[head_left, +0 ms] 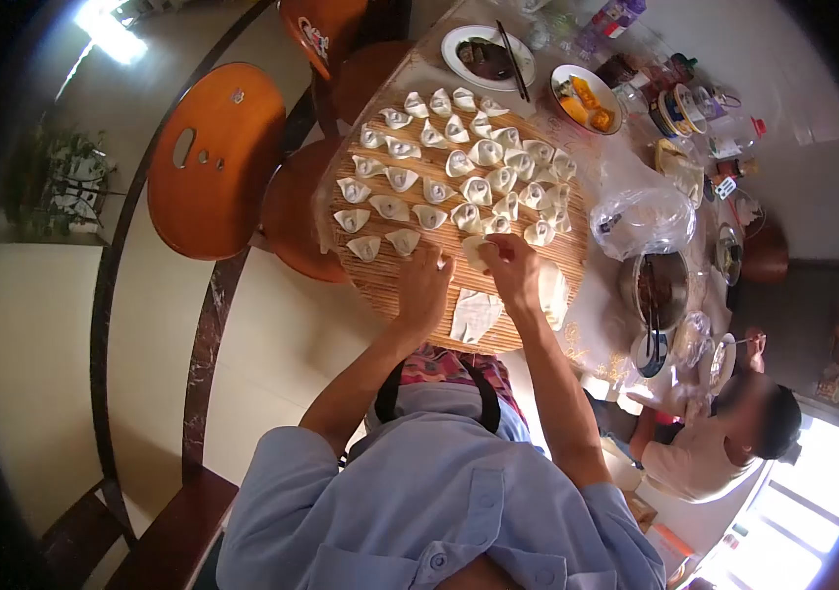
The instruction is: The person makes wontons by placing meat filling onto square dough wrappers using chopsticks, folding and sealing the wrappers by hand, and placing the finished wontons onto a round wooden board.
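Pinching a dumpling [476, 253] in right hand [513, 264] over round board [378, 285]; left hand [426, 288] near, fingers bent, can't tell if holding anything. Square wrapper [477, 315] between wrists.

head view | worn on head, facing forward and steeply down | wide, dark-cornered field | blue shirt [380, 492] close below | table [599, 285] farther off

No word, number or brand can be read for certain; the glossy orange chair back with an oval hole [213, 202] carries one small pale mark; another glossy orange chair back [329, 18] bears a whitish printed figure; the small white rectangular label [726, 188] among the bottles shows dark print, too small for reading.
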Action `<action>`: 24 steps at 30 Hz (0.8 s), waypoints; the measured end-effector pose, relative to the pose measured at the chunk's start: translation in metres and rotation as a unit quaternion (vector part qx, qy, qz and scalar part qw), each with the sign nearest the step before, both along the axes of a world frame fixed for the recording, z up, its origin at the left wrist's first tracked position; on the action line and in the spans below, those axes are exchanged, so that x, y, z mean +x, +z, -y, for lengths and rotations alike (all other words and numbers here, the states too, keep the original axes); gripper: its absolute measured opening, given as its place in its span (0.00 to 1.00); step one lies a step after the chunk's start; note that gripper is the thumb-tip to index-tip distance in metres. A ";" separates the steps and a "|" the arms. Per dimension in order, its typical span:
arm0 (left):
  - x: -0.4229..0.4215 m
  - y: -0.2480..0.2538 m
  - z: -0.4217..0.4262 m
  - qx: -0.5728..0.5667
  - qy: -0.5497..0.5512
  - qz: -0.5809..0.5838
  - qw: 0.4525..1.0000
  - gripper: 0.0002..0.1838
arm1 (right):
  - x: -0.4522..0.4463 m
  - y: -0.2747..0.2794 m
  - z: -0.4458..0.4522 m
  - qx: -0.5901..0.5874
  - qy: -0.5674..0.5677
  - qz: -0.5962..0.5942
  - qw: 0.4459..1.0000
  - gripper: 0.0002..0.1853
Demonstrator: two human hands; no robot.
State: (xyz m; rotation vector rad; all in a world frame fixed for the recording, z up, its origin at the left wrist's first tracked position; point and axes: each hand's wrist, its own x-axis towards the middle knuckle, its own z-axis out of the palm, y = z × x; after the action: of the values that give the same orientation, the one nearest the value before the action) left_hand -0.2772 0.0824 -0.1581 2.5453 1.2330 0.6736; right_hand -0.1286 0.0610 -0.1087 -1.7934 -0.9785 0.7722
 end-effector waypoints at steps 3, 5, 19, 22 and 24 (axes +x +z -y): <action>-0.011 -0.006 0.002 -0.009 0.007 0.009 1.000 0.10 | -0.015 -0.008 -0.020 -0.003 0.057 0.133 0.989 0.11; -0.020 -0.007 0.005 -0.004 0.023 0.010 1.000 0.10 | -0.027 -0.009 -0.029 -0.014 0.080 0.151 0.985 0.11; -0.022 0.030 0.009 -0.057 0.009 0.194 0.979 0.07 | 0.039 0.004 0.053 0.004 -0.015 0.248 0.969 0.04; -0.011 0.038 0.008 -0.096 0.003 0.198 0.976 0.07 | 0.045 -0.012 0.084 -0.009 0.021 0.253 0.967 0.04; -0.002 0.038 0.007 -0.089 -0.013 0.213 0.973 0.07 | 0.043 -0.019 0.093 0.032 0.076 0.338 0.937 0.05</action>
State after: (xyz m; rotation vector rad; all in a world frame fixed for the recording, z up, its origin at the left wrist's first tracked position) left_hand -0.2793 0.0757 -0.1198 2.1194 1.0542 0.9913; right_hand -0.0851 -0.0318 -0.1275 -1.9796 -1.5797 0.1857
